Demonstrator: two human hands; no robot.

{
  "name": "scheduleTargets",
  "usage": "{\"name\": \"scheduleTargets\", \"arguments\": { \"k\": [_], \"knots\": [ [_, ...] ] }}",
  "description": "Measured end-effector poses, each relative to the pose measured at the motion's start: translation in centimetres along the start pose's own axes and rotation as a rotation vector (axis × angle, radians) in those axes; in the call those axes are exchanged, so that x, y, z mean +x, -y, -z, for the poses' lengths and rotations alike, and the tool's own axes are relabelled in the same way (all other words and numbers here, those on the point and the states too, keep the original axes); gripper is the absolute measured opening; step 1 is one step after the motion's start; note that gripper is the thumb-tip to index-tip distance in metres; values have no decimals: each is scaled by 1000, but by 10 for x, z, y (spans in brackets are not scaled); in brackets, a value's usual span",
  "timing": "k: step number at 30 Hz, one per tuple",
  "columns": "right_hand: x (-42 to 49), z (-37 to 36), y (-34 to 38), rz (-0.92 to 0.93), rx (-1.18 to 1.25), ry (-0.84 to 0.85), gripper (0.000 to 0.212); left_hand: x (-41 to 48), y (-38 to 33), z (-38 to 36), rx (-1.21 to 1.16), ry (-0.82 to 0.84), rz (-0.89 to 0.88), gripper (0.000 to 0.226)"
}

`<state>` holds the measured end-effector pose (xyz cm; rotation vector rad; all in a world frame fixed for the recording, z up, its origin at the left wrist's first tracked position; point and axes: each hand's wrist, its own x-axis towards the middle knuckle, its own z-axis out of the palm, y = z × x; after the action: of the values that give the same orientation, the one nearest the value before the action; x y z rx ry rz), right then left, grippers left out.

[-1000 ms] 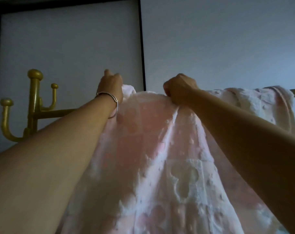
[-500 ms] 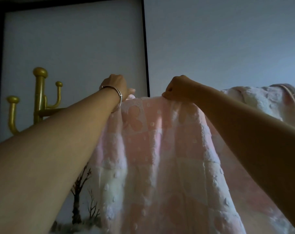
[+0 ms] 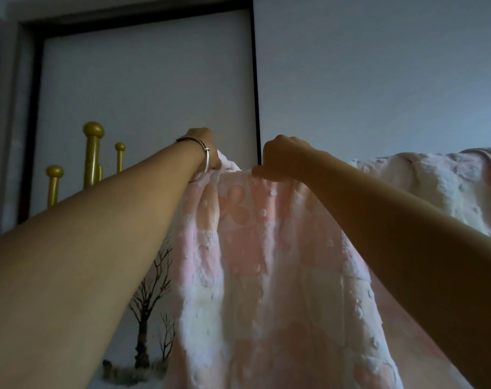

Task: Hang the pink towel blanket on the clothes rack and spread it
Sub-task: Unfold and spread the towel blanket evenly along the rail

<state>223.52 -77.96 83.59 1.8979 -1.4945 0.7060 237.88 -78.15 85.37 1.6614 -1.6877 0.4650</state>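
Note:
The pink towel blanket (image 3: pixel 266 262), pink and white with raised flower shapes, hangs down from the rack's top bar, which it hides. A bunched part of it lies over the bar at the right (image 3: pixel 424 181). My left hand (image 3: pixel 208 150), a silver bracelet on its wrist, grips the blanket's top edge at the left end. My right hand (image 3: pixel 283 160) pinches the same top edge a short way to the right. The golden clothes rack (image 3: pixel 92 155) shows only as knobbed posts to the left of my left arm.
A pale wall with a dark door frame (image 3: pixel 257 94) stands close behind the rack. A bare-tree picture (image 3: pixel 151 304) shows low on the door panel, left of the blanket.
The blanket has been drawn flatter along the bar and hangs smoother. My left hand has slid a little left and over the top edge. The view has tilted downward.

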Motion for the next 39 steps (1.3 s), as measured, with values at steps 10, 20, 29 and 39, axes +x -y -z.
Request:
{"name": "scheduleTargets", "arguments": {
  "k": [10,20,29,39],
  "knots": [
    [8,-2,25,-19,254,61,24,13,5,-3,-166,-138,23,35],
    [16,-20,38,-73,419,110,48,14,5,-9,-547,7,111,30],
    [33,-25,38,-153,329,19,29,19,10,-13,-653,19,69,9],
    [33,-38,33,-162,445,-114,25,14,27,-24,-106,28,-164,39]
  ]
}}
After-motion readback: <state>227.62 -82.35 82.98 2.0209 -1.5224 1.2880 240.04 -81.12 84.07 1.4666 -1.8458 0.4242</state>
